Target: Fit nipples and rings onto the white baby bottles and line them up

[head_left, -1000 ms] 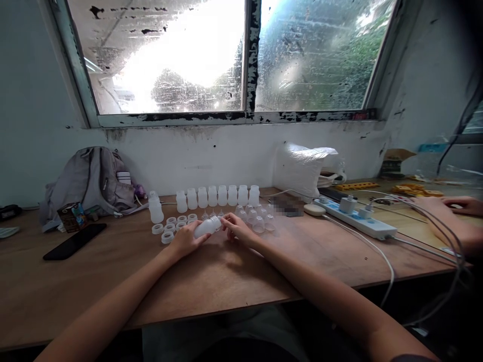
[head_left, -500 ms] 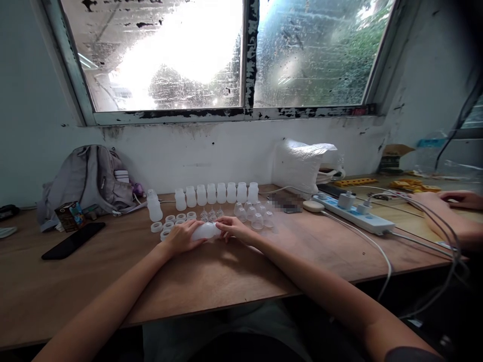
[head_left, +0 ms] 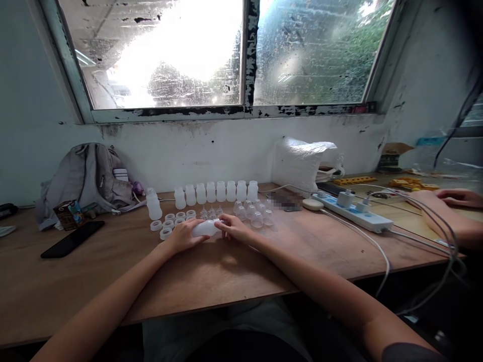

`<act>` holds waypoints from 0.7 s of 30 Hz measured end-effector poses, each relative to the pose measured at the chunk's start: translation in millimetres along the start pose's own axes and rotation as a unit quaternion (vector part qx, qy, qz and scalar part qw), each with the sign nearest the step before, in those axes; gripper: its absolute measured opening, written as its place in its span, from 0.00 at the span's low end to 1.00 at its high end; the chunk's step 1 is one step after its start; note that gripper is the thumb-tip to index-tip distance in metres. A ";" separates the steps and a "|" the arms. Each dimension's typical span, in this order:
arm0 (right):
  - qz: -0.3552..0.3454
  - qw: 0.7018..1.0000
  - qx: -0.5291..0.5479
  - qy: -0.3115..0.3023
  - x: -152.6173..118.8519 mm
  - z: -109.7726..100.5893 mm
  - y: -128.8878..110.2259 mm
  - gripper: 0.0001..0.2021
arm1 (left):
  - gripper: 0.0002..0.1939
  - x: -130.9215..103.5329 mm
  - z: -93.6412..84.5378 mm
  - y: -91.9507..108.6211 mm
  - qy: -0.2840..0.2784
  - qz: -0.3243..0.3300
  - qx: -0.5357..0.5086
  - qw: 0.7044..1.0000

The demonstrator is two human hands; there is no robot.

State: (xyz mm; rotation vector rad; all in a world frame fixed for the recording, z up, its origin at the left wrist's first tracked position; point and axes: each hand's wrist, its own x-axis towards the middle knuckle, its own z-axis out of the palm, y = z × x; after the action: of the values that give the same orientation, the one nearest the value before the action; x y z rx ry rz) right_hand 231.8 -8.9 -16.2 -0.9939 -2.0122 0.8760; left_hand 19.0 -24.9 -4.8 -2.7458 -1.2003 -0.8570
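**Holding white bottle [head_left: 203, 229] on its side, neck hidden**

Clamped round body with left hand [head_left: 184, 236]; closed on neck end with right hand [head_left: 231, 227], exact contact covered by fingers. Standing at 12 o'clock: bottle row [head_left: 221, 192], behind blurry clear pieces [head_left: 212, 212]. Set toward 10: white rings [head_left: 169, 223]. Toward 3: clear domes [head_left: 257, 219]. Resting on surface [head_left: 211, 281].

Bottles [head_left: 231, 191] = frosted plastic, semi-matt, smooth. Rings [head_left: 156, 225]: milky plastic. Domed caps [head_left: 257, 219]: clear plastic, glossy. Surface [head_left: 181, 286]: brown wood, low sheen. Backpack [head_left: 85, 176]: grey cloth, matt. Phone [head_left: 72, 240]: black, smooth, semi-gloss. Pwr strip [head_left: 362, 216]: wht plastic. Pouch [head_left: 300, 161]: crinkly, shiny, mat'l unclear. Window frame [head_left: 169, 112]: paint flaking, rough. Carton [head_left: 68, 215]: looks like printed paper/card.
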 end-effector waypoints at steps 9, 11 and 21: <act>-0.085 0.980 -0.162 0.078 -3.9 -0.4 -9.1 0.19 | 0.22 -2.4 1.3 5.4 -0.010 0.026 0.009 1.000; -0.062 0.986 -0.132 0.086 -4.9 0.7 -11.3 0.19 | 0.22 -3.0 1.8 5.6 0.012 0.040 0.031 0.999; 0.078 0.985 0.151 0.030 -0.6 6.0 -7.0 0.18 | 0.22 -3.5 9.0 5.0 0.058 0.050 0.121 0.990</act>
State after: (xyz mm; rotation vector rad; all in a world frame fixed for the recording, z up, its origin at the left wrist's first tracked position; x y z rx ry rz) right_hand 224.6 -14.3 -13.8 -0.9999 -1.7040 1.1801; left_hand 24.7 -28.7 -13.3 -2.5023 -1.0587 -0.7901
